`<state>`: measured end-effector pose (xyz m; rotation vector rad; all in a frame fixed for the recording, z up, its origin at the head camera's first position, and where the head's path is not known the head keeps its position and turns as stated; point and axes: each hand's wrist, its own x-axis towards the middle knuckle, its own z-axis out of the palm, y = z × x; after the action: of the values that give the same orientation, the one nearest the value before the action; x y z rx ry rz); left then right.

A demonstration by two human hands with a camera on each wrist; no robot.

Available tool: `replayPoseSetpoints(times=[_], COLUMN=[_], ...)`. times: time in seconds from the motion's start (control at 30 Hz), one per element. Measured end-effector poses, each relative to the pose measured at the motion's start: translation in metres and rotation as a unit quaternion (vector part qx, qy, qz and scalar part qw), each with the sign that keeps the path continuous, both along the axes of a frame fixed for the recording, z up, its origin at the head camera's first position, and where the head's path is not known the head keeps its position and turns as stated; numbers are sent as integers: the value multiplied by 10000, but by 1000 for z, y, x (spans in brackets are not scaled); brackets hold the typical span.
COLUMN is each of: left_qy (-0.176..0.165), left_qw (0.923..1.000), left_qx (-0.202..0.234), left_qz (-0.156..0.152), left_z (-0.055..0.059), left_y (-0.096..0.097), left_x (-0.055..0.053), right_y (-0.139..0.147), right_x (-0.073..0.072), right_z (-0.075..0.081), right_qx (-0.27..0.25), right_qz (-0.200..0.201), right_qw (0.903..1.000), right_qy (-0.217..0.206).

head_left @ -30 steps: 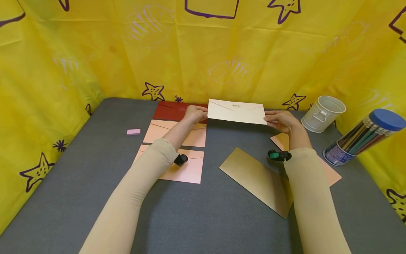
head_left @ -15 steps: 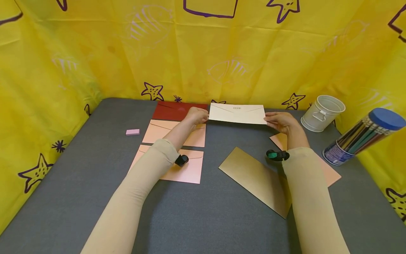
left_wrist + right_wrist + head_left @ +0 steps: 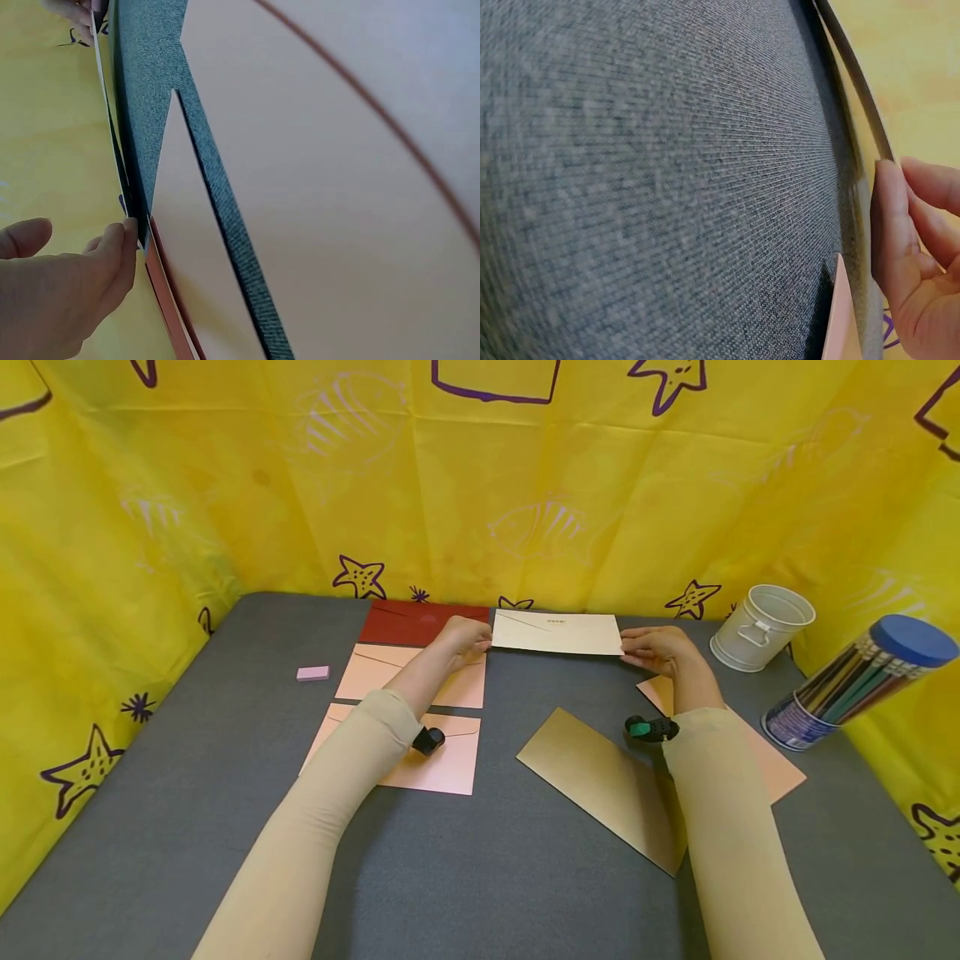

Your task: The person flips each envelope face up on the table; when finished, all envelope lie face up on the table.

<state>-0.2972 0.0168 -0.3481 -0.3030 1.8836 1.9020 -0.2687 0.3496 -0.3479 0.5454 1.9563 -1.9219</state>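
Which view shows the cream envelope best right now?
The head view: the whole cream envelope shows, flap side up, the left hand and right hand pinching its ends. Both wrist views catch only its thin edge against the fingertips.

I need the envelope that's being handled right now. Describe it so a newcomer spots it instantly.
Start at the yellow starfish curtain behind the grey table. At the table's far edge, right of the dark red envelope, the cream envelope is held by its short ends between the left hand and right hand. It alone is cream; the others are pink, red or gold.
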Motion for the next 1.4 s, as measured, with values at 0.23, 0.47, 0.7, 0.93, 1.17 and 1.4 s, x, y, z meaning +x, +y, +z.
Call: replayPoseSetpoints(times=[0.23, 0.47, 0.7, 0.93, 1.17, 1.4], left_qy=[-238, -269, -275, -197, 89, 1206], left_qw=[9996, 9995, 9993, 9990, 9952, 9704], left_qx=[135, 118, 115, -65, -439, -959], left_qz=[-11, -135, -215, -406, -873, -1858], left_z=[-1, -1, 0, 0, 5, 13], left_y=[1, 0, -1, -2, -1, 10], left_x=[-1, -1, 0, 1, 4, 24], right_y=[-2, -2, -3, -2, 1, 0], right_x=[0, 1, 3, 5, 6, 12], right_z=[1, 2, 5, 6, 9, 18], right_qx=[200, 247, 178, 340, 594, 1111], right_qz=[40, -59, -159, -53, 276, 1028], right_qw=[9994, 9990, 9991, 9988, 9976, 9881], right_qy=[-297, -376, -356, -357, -209, 266])
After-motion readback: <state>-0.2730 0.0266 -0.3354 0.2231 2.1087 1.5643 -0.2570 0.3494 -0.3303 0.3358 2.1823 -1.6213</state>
